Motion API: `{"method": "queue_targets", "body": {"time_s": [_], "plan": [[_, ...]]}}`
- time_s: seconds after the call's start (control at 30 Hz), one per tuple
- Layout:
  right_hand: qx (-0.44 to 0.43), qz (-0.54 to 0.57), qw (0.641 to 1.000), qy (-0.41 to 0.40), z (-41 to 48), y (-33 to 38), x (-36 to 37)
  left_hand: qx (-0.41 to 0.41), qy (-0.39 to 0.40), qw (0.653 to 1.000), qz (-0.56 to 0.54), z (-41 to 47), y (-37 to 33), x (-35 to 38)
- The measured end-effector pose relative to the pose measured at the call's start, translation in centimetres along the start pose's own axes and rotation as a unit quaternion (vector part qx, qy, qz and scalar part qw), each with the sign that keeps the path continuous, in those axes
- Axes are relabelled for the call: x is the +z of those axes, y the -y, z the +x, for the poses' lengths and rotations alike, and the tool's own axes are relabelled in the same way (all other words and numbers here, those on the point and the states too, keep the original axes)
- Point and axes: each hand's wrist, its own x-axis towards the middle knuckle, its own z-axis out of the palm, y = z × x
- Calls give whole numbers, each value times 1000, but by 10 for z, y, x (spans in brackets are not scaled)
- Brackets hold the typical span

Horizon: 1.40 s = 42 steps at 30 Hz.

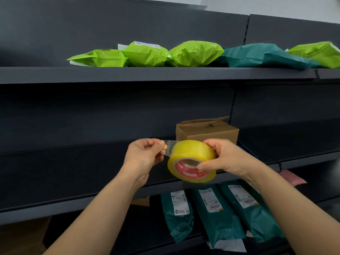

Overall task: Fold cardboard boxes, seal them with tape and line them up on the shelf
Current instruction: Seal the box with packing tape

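Observation:
A yellow tape roll (pixel 191 159) with a red inner label is held in front of the middle shelf (pixel 73 162). My right hand (pixel 226 157) grips the roll, thumb at the core and fingers over its top. My left hand (pixel 147 153) pinches the clear free end of the tape (pixel 170 146), pulled a short way off the roll. Behind the roll, a brown cardboard box (pixel 207 132) stands on the middle shelf with its top flaps partly open.
Green and teal mailer bags (pixel 195 53) lie along the upper shelf (pixel 128 74). Teal mailer bags with white labels (pixel 215 208) lean on the lower shelf. A pink bag (pixel 292 178) lies at the right. Brown cardboard (pixel 22 234) shows at the bottom left.

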Motion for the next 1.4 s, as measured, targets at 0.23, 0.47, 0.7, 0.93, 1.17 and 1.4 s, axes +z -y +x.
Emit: {"method": "queue_targets", "body": {"time_s": [0.23,0.47,0.7,0.93,1.17,1.4], "plan": [[-2,21,999,-41,-5,0,-10,-1,21,997,70,7,-6,7],[7,-13,999,-39,-5,-12,-15,-5,1,998,64,8,-3,10],[-61,-61,992,-87,-8,-7,-41,34,9,999,7,6,-18,21],[-114,-105,981,-113,5,-2,-58,32,33,999,5,18,-25,31],[-145,-116,974,-128,23,2,-76,37,39,998,18,36,-31,51],[-163,-150,962,-158,47,-8,-88,39,19,998,37,55,-28,62]]}}
